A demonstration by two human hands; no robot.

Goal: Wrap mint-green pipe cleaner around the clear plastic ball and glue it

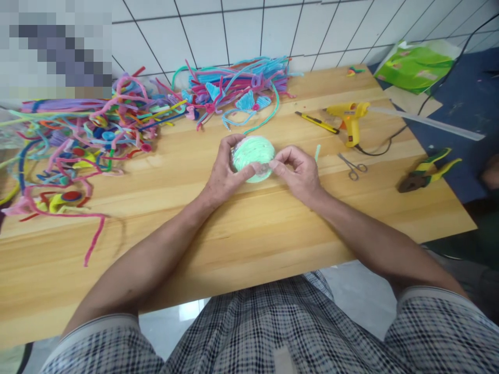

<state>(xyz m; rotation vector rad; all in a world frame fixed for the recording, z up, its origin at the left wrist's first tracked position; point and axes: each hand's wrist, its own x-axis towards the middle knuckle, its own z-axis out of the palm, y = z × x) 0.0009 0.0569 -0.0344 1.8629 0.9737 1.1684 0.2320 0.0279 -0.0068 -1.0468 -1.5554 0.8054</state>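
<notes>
A round ball wound in mint-green pipe cleaner (254, 154) is held just above or on the wooden table, near its middle. My left hand (228, 169) wraps round its left side, the thumb pressed across the lower front. At the ball's right edge, my right hand (298, 169) has thumb and forefinger pinched together. Whatever small piece may lie in that pinch cannot be made out. A pale, clear-looking patch shows by the left thumb tip. Just beyond the right hand lies a short mint-green strip (317, 151).
Pipe cleaners (241, 78) are heaped along the wall, with a tangled pile of pipe-cleaner pieces (97, 135) at left. To the right lie a yellow utility knife (317, 122), a glue gun (351, 119) with its cord, scissors (353, 167) and pliers (427, 171). A green bag (417, 67) sits beyond the table.
</notes>
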